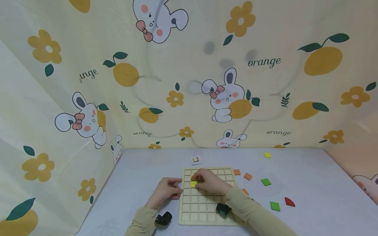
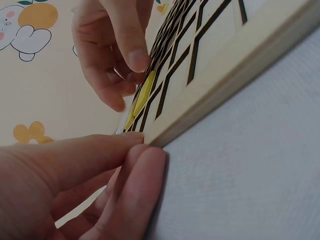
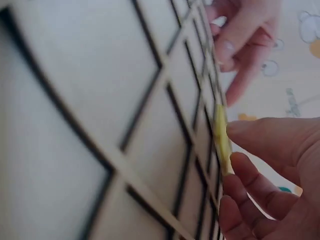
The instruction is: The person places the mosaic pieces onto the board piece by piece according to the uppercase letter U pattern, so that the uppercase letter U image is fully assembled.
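Note:
A wooden grid board (image 1: 185, 217) lies flat on the table. My left hand (image 1: 166, 190) touches its left edge, the index finger and thumb pressed to the rim near the upper half. Over the upper left cells is my right hand (image 1: 210, 182), with thumb and curled fingers at a yellow tile (image 1: 193, 184). In the right wrist view the thumb and a finger meet the yellow tile (image 3: 221, 135) on the grid. More yellow shows just behind it under the fingers, partly hidden. In the left wrist view, the yellow tile (image 2: 144, 95) lies low against the grid.
A small patterned card (image 1: 196, 160) lies behind the board. To the right are orange squares (image 1: 248, 176), green tiles (image 1: 275, 206), a red quarter-circle piece (image 1: 290, 202) and a yellow tile (image 1: 267, 155). A printed curtain (image 1: 177, 75) borders the table behind and at the left.

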Demonstrator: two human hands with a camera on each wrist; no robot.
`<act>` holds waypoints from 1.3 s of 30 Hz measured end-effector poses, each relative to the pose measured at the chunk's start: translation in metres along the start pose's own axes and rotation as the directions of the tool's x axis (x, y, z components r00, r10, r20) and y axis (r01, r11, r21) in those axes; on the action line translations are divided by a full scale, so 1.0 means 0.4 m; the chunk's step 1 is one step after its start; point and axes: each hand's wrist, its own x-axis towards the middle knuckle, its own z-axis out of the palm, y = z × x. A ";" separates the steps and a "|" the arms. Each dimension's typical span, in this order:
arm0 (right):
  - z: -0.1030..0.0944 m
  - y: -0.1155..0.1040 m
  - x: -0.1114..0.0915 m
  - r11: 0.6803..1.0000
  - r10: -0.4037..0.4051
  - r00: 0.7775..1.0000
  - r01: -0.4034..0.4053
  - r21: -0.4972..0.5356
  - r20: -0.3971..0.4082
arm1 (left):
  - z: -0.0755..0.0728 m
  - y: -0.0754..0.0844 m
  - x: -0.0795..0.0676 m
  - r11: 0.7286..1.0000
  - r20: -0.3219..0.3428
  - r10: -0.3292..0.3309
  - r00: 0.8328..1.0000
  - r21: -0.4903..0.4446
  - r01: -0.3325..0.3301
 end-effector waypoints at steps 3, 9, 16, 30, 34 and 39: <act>-0.023 0.007 -0.010 0.999 -0.005 1.000 0.006 0.043 -0.012 | 0.002 -0.001 0.002 1.000 -0.001 0.000 1.000 0.002 0.000; -0.107 0.035 -0.037 0.998 -0.039 0.994 0.043 0.038 -0.099 | 0.002 0.000 0.003 1.000 -0.006 0.007 1.000 0.002 -0.007; -0.226 0.098 -0.090 0.997 0.076 0.977 -0.070 0.037 -0.200 | -0.002 0.001 0.000 1.000 -0.015 -0.010 1.000 0.006 0.010; -0.416 0.248 -0.197 0.968 0.221 0.929 -0.246 -0.049 -0.297 | 0.000 0.006 -0.005 1.000 -0.006 -0.019 1.000 0.000 0.019; -0.441 0.283 -0.234 0.952 0.255 0.915 -0.294 -0.083 -0.312 | 0.001 0.005 -0.006 1.000 -0.001 -0.011 1.000 -0.003 0.011; -0.459 0.315 -0.277 0.931 0.312 0.891 -0.357 -0.083 -0.330 | 0.000 -0.002 0.000 1.000 0.007 0.011 1.000 -0.008 -0.010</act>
